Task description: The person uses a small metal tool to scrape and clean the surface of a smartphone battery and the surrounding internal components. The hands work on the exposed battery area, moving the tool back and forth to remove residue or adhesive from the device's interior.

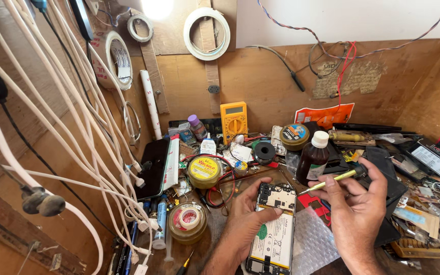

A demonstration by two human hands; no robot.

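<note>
Left grip: left hand curled around the opened phone, thumb pressed on its board.
Right grip: right hand pinched shut on a yellow-handled screwdriver, tip pointing to 9 o'clock.
Phone: back cover off, white battery and dark board exposed, lying lengthwise on the surface.
Brown bottle: at 12 o'clock of the phone.

The left hand holds an open phone with its back off. The right hand holds a yellow screwdriver, its tip just beside the phone's top. A brown bottle stands near on the messy surface.
</note>
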